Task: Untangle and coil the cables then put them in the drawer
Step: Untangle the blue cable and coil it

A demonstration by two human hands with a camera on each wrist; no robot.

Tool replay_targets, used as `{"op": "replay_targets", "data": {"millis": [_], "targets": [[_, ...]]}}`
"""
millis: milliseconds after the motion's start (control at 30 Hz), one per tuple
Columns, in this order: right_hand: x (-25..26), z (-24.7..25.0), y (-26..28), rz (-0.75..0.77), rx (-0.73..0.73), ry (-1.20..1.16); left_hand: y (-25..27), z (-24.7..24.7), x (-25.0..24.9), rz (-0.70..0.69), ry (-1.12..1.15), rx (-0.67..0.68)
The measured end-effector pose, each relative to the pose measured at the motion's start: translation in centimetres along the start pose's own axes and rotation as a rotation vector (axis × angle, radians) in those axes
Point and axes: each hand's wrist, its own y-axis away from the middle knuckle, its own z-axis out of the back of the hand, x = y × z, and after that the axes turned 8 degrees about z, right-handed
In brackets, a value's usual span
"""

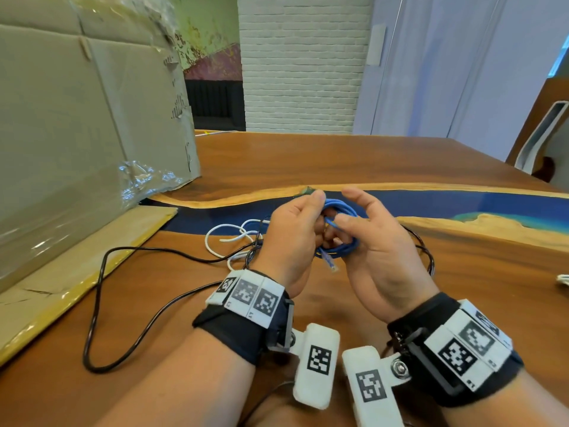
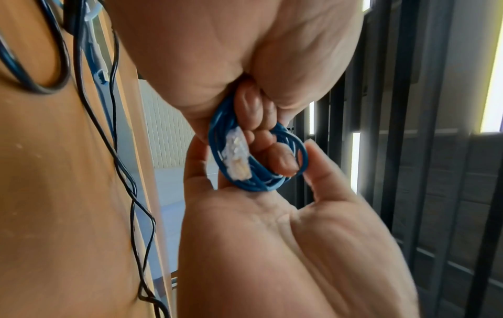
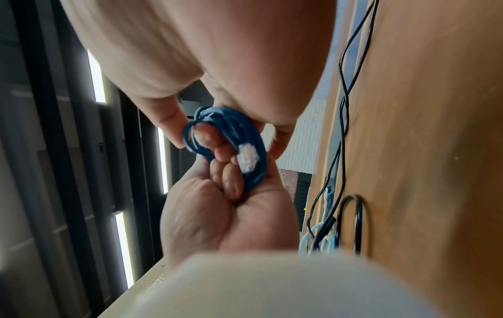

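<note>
A blue network cable (image 1: 341,208) is wound into a small coil above the wooden table (image 1: 338,155). My left hand (image 1: 308,217) has its fingers (image 2: 255,120) curled through the coil (image 2: 261,185). My right hand (image 1: 346,208) holds the coil's other side between thumb and fingers, thumb on a strand. One clear plug (image 1: 332,266) hangs below the coil; the same plug (image 2: 236,157) lies against the loops. A white cable (image 1: 228,238) and a thin black cable (image 1: 98,303) lie tangled on the table behind and left of my hands. No drawer is in view.
A big cardboard box (image 1: 77,118) wrapped in plastic stands at the left on a flat cardboard sheet (image 1: 61,272). More black cable (image 1: 428,257) loops behind my right hand. A white cable end (image 1: 563,280) shows at the right edge. A blue resin strip (image 1: 462,201) crosses the table.
</note>
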Motion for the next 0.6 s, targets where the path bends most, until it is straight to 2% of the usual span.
{"op": "replay_targets", "data": {"millis": [200,367,533,600], "targets": [[-0.5,0.2,-0.2,-0.061,-0.027,0.067,0.0,0.4,0.5,-0.048,-0.064,-0.010],[-0.5,0.4,0.0,-0.055,-0.022,0.145,0.1,0.5,0.4,-0.181,-0.153,0.024],[-0.4,1.0,-0.4,-0.053,-0.016,0.464,0.4,0.5,0.1,-0.258,-0.173,-0.005],[0.0,1.1,-0.3,-0.066,-0.007,0.517,0.6,0.3,-0.1,-0.254,-0.159,-0.018]]}}
